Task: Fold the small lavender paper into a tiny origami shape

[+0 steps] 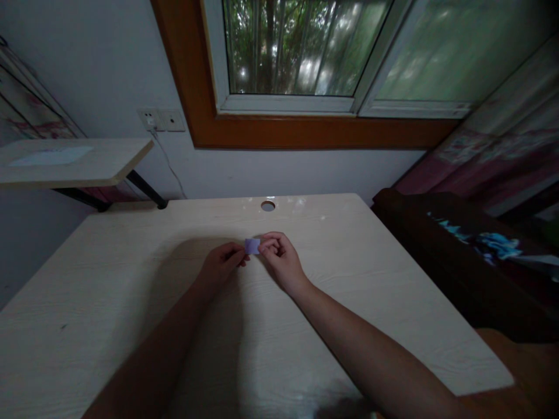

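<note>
In mid-frame, a purple paper square [252, 247] is being pinched by the fingers of the left hand [222, 262] at its left edge and the right hand [283, 261] at its right.

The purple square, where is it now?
In the head view, the purple square is just left of centre, held between the left hand and right hand, below the round hole.

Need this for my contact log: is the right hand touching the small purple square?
Touching: the head view shows the right hand pinching the purple square at its right edge.
</note>
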A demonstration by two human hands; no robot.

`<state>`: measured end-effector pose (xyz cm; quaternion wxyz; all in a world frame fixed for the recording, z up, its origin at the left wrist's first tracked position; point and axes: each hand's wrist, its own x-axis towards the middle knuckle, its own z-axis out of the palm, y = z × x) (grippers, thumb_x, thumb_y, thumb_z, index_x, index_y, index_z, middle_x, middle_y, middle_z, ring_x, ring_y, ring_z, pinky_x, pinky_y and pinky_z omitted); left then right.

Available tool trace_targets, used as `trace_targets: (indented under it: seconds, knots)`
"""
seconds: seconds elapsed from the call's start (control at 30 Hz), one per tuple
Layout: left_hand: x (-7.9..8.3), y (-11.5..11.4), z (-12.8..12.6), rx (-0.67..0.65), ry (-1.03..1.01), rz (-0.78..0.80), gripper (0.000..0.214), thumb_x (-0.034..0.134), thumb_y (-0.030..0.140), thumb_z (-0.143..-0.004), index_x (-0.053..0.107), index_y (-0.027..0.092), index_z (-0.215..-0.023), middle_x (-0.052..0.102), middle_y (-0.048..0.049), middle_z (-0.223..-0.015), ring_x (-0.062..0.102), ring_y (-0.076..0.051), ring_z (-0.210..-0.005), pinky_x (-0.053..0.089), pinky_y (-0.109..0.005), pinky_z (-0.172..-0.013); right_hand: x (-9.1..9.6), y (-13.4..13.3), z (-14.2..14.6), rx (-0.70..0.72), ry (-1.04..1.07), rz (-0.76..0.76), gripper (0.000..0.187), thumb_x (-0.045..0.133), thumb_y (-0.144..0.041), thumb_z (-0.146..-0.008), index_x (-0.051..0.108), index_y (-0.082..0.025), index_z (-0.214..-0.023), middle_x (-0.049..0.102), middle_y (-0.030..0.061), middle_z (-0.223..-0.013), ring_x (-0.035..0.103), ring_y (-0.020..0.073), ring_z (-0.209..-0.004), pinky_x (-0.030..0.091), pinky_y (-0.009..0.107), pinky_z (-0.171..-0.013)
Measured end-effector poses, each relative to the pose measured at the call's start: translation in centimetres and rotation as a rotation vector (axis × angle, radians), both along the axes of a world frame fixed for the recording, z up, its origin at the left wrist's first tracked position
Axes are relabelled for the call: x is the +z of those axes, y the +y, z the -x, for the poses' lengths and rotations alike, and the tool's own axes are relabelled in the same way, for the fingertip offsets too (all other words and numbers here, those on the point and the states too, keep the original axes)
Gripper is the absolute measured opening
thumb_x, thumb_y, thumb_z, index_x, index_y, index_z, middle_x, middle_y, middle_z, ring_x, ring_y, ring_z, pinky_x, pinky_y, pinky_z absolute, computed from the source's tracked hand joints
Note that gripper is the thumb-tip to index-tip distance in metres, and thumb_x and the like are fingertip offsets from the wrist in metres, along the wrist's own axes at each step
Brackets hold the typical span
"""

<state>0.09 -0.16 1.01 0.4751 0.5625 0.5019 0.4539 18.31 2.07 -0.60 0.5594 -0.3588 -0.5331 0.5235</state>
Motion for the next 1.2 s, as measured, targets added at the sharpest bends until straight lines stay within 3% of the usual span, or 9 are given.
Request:
trace_targets:
  seconds: [0.4, 0.57, 0.73, 1.2]
  knots:
    - [0.7, -0.1, -0.1, -0.005, 0.013, -0.017, 0.021, 0.06, 0.036, -0.085, 0.066, 0.016, -0.083, 0.068, -0.0028, -0.074, 0.062, -0.015, -0.068, 0.049, -0.026, -0.068, 0.0, -0.1, -0.1, 0.013, 0.012, 0.009, 0.028, 0.072, -0.032, -0.079, 0.06, -0.024, -0.103, 0.063, -0.0021, -0.077, 0.053, 0.0128, -0.064, 0.04, 0.026, -0.06]
    - [0.6, -0.2, -0.4, 0.053, -0.04, -0.047, 0.025, 0.061, 0.035, -0.085, 0.062, 0.017, -0.102, 0.064, -0.0002, -0.077, 0.063, -0.013, -0.066, 0.049, -0.026, -0.065, 0.0, -0.1, -0.1, 0.013, -0.021, 0.018, 0.029, 0.071, -0.032, -0.079, 0.06, -0.024, -0.104, 0.064, -0.0011, -0.079, 0.052, 0.0132, -0.063, 0.04, 0.026, -0.059]
    - [0.2, -0.2, -0.4, 0.018, -0.097, -0.085, 0.031, 0.059, 0.033, -0.089, 0.055, 0.02, -0.117, 0.062, 0.0, -0.086, 0.065, -0.012, -0.067, 0.049, -0.026, -0.065, 0.0, -0.1, -0.1, 0.028, -0.021, 0.013, 0.028, 0.071, -0.032, -0.079, 0.06, -0.024, -0.105, 0.064, -0.0013, -0.079, 0.052, 0.0126, -0.063, 0.039, 0.026, -0.059]
    - [-0.7, 0.1, -0.3, 0.016, -0.062, -0.106, 0.035, 0.062, 0.034, -0.087, 0.056, 0.023, -0.119, 0.06, -0.0019, -0.097, 0.065, -0.011, -0.071, 0.051, -0.024, -0.064, -0.5, 0.0, -0.1, 0.031, -0.067, -0.008, 0.028, 0.069, -0.029, -0.079, 0.061, -0.024, -0.106, 0.066, -0.0005, -0.081, 0.051, 0.0126, -0.062, 0.039, 0.026, -0.058]
